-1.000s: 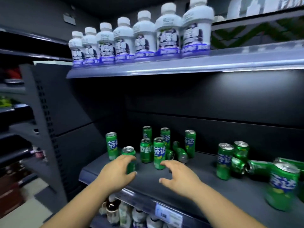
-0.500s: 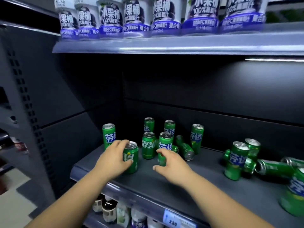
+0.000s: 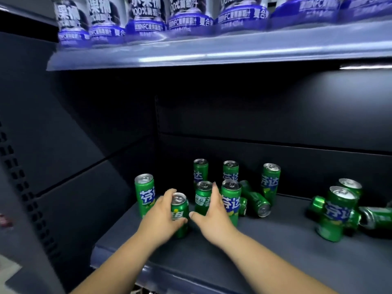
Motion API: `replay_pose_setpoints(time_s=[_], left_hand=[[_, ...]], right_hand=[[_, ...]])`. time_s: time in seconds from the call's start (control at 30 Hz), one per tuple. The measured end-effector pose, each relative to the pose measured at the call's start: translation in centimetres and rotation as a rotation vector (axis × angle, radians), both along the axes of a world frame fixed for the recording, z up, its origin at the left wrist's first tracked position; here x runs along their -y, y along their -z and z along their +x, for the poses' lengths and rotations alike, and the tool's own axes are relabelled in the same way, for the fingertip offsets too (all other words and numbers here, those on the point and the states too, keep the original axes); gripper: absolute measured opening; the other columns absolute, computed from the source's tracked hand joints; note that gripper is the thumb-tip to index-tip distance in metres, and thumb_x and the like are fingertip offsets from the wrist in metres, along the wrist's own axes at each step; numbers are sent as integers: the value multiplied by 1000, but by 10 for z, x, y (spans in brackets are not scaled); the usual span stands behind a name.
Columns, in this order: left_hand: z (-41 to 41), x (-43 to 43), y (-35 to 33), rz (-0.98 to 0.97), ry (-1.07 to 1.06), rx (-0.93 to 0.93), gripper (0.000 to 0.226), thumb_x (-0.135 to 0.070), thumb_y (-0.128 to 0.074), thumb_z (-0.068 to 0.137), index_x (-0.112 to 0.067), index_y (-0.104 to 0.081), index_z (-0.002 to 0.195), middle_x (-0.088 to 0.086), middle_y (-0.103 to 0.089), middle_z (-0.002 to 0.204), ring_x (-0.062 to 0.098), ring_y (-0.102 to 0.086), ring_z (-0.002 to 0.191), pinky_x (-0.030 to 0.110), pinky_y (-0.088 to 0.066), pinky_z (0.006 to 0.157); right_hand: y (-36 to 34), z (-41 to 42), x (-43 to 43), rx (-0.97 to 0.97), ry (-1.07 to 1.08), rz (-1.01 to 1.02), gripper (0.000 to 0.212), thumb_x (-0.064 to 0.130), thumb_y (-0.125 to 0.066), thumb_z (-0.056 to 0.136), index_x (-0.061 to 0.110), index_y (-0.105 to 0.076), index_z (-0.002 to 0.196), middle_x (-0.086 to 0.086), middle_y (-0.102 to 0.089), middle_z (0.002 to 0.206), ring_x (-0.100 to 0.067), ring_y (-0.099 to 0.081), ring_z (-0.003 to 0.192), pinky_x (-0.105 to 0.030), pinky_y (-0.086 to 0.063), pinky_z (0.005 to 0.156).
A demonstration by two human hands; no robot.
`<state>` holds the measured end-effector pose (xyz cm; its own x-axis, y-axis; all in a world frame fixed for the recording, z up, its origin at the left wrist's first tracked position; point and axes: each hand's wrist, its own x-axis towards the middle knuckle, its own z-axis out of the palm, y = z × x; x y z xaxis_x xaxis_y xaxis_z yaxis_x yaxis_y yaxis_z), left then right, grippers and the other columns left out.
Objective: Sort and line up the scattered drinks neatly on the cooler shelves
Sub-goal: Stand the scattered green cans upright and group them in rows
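L hand (image 3: 161, 213) wraps fingers (image 3: 168, 193) round front can (image 3: 180, 217), prob to slide it into line. R hand (image 3: 212, 215) fingers spread, set between 2 upright cans (image 3: 201, 201). Rest: tipped cans (image 3: 255, 200) need righting.

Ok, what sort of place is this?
Probably a shop's drinks display: many green cans on a dark shelf, with a row of matching labelled bottles on the upper shelf.
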<state>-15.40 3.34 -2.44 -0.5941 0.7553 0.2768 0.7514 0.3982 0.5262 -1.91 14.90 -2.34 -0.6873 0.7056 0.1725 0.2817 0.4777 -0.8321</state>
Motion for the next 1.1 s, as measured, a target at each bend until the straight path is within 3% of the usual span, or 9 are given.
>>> replay_pose_setpoints(time_s=[0.1, 0.2, 0.27, 0.4, 0.57, 0.8, 0.93, 1.1], left_hand=[[-22, -3, 2, 9, 45, 20, 81, -43, -78, 75, -41, -24, 134, -5, -52, 128, 15, -56, 109, 35, -50, 91], [-36, -4, 8, 29, 100, 21, 85, -43, -77, 78, -38, -22, 142, -3, -49, 133, 18, -55, 115, 33, -48, 95], [-41, -4, 12, 46, 130, 23, 88, -45, -76, 78, -36, -21, 147, -3, -47, 136, 19, -54, 119, 34, -46, 98], [-49, -3, 14, 79, 192, 53, 87, -45, -78, 77, -37, -25, 145, -5, -48, 133, 15, -52, 120, 29, -43, 98], [-50, -2, 10, 129, 209, 115, 83, -42, -85, 69, -37, -37, 137, -9, -54, 127, 9, -54, 114, 25, -42, 93], [-1, -16, -1, 169, 270, 132, 83, -41, -90, 60, -37, -45, 130, -13, -59, 119, 8, -58, 107, 23, -43, 86], [65, -41, -6, 180, 357, 145, 79, -43, -89, 59, -43, -45, 125, -16, -59, 119, 6, -57, 109, 24, -44, 89], [168, -91, -7, 160, 491, 160, 80, -38, -92, 60, -41, -44, 124, -13, -59, 120, 9, -56, 112, 23, -43, 92]], right_hand=[[2, -23, 1, 13, 133, -2, 110, 29, -70, 87, 28, 15, 156, -5, -4, 166, -23, -13, 152, -34, -20, 120], [5, -45, 0, 21, 282, 45, 103, 21, -67, 90, 22, 12, 157, -12, -14, 163, -28, -20, 150, -33, -23, 117], [7, -54, -1, 30, 385, 74, 97, 19, -67, 90, 17, 2, 158, -15, -23, 158, -31, -28, 145, -33, -26, 116], [11, -59, -3, 39, 451, 107, 87, 33, -83, 76, 15, -36, 147, -12, -44, 136, -31, -48, 127, -33, -36, 109], [13, -44, 4, -54, 384, 20, 73, 35, -89, 66, 25, -48, 125, 4, -60, 117, -15, -59, 110, -27, -46, 90], [0, 40, 17, -52, 401, 72, 81, 54, -87, 56, 39, -48, 125, 21, -49, 117, -3, -50, 107, -27, -47, 88], [-2, 113, 3, -95, 463, 85, 74, 52, -89, 54, 44, -44, 112, 20, -52, 114, -5, -55, 106, -27, -49, 90], [5, 218, -25, -123, 609, 63, 76, 54, -88, 48, 38, -52, 113, 14, -59, 114, -9, -58, 106, -33, -50, 92]])
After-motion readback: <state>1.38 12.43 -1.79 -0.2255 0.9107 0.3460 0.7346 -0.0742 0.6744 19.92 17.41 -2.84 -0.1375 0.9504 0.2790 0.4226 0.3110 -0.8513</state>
